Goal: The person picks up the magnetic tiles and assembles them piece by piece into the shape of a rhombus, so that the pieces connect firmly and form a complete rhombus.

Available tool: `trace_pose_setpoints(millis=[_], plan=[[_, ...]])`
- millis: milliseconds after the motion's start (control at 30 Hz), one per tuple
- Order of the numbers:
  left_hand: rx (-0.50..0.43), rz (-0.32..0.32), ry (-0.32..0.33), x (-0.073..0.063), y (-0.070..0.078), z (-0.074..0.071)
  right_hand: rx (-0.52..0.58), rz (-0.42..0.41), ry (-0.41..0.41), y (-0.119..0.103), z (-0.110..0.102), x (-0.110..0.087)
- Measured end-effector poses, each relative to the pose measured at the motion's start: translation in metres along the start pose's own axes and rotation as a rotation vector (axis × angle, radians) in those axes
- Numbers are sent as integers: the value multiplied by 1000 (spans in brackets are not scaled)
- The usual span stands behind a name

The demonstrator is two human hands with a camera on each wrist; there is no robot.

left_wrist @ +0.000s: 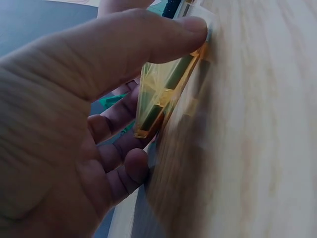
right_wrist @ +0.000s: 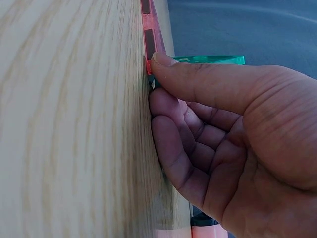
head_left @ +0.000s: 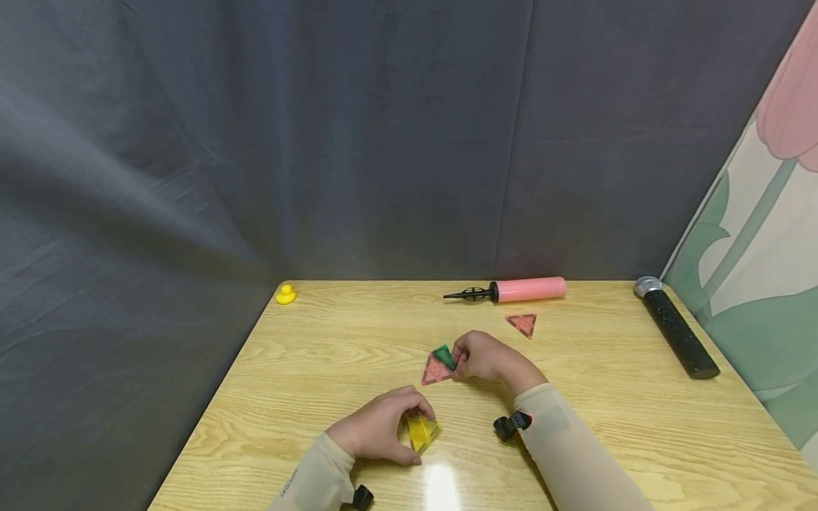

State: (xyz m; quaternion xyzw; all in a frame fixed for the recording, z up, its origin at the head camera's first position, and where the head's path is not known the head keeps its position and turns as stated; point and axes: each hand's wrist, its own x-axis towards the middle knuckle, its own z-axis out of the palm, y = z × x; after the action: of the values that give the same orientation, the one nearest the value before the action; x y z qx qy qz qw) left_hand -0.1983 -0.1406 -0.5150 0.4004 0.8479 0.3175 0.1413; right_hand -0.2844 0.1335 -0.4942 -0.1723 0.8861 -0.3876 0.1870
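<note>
My left hand (head_left: 386, 428) holds a yellow magnetic-tile piece (head_left: 422, 432) between thumb and fingers, low over the table. In the left wrist view this see-through piece (left_wrist: 166, 91) looks like triangles joined into a small pyramid. Farther off, my right hand (head_left: 482, 357) pinches the edge of a green magnetic tile (head_left: 444, 356). That green tile (right_wrist: 213, 59) stands up from a red triangular tile (right_wrist: 150, 42), which lies flat on the table. My right thumb rests where the two tiles meet. Fingers partly hide the green tile's lower edge.
Another red triangular tile (head_left: 524, 324) lies beyond my right hand. At the table's back are a pink hand pump (head_left: 530, 289) and a yellow toy duck (head_left: 285, 294). A black cylinder with a silver end (head_left: 679, 330) lies along the right side. Dark cloth (head_left: 396, 142) hangs behind.
</note>
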Motion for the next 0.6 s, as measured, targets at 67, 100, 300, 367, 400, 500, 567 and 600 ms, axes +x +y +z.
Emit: trace_pose_setpoints(millis=[67,100,300,367,400,500,567,600], plan=[[-13,-9,4,0,-1,0,1,-2,-1,0,0,0],[-24,-14,7,0,-1,0,-1,-2,-1,0,0,0],[-106,-44,31,1,-1,0,-4,-1,-4,1,-1,1],[-130,-57,40,1,-1,0,-6,2,-5,1,0,1],[-139,-62,44,1,-1,0,-8,2,-5,1,0,1],[-169,-83,56,1,-2,1,-8,4,-2,2,0,1],[-194,-97,60,1,-2,0,-7,4,-1,2,0,1],[-204,-101,62,1,-3,0,-6,3,-2,2,0,1]])
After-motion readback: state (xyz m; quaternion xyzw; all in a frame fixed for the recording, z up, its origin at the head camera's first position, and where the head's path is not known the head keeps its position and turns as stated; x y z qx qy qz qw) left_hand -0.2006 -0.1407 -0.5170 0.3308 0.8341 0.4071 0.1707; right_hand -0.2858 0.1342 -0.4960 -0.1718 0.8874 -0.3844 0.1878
